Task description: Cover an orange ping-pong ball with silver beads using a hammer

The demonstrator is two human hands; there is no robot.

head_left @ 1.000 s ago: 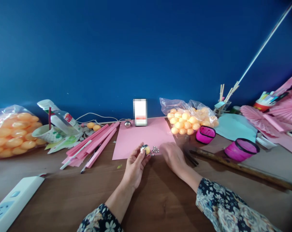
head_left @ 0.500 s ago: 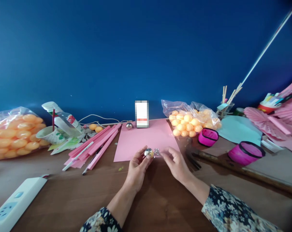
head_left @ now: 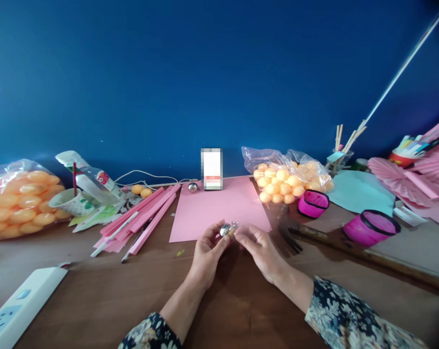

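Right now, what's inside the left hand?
The left hand holds a ball, showing shiny silver and a little yellow. Its fingers cover part of the ball, so that can't be seen.

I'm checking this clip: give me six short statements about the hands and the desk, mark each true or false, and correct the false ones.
1. The left hand holds a silver-and-yellow ball. True.
2. The right hand rests on the power strip. False: its fingertips are close beside the held ball.
3. A second silver ball sits toward the far edge of the pink sheet. True.
4. The hammer lies left of the pink sheet. False: it lies to the right.
5. Two magenta bands have black rims. True.
6. The wall behind the desk is white. False: it is blue.
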